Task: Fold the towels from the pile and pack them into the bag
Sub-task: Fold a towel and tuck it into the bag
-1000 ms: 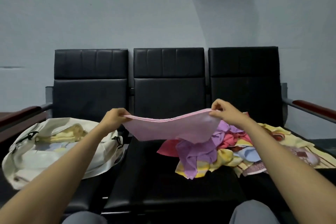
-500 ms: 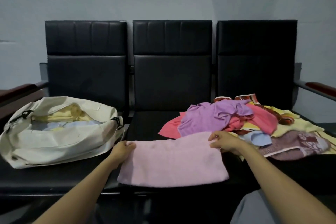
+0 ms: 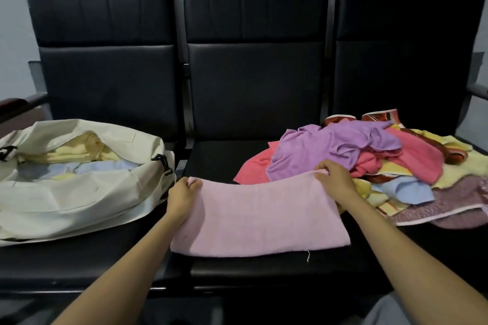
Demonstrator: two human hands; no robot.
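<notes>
A pink towel (image 3: pixel 260 216), folded into a wide rectangle, lies on the middle seat of a black bench (image 3: pixel 253 155). My left hand (image 3: pixel 182 196) pinches its far left corner and my right hand (image 3: pixel 335 182) pinches its far right corner. The far edge is lifted slightly off the seat. A pile of towels (image 3: pixel 369 161) in purple, coral, yellow, blue and mauve sits on the right seat, just behind my right hand. An open cream bag (image 3: pixel 79 198) lies on the left seat with yellow and light blue folded towels inside.
The bench has three black padded backrests and armrests at both ends (image 3: pixel 15 105). A grey wall stands behind. My knees in grey trousers (image 3: pixel 427 309) show at the bottom right. Bare seat shows in front of the bag and the pink towel.
The pink towel went from held up in the air to lying on the middle seat. Both hands came down with it and still hold its far corners. The view tilted down and closer.
</notes>
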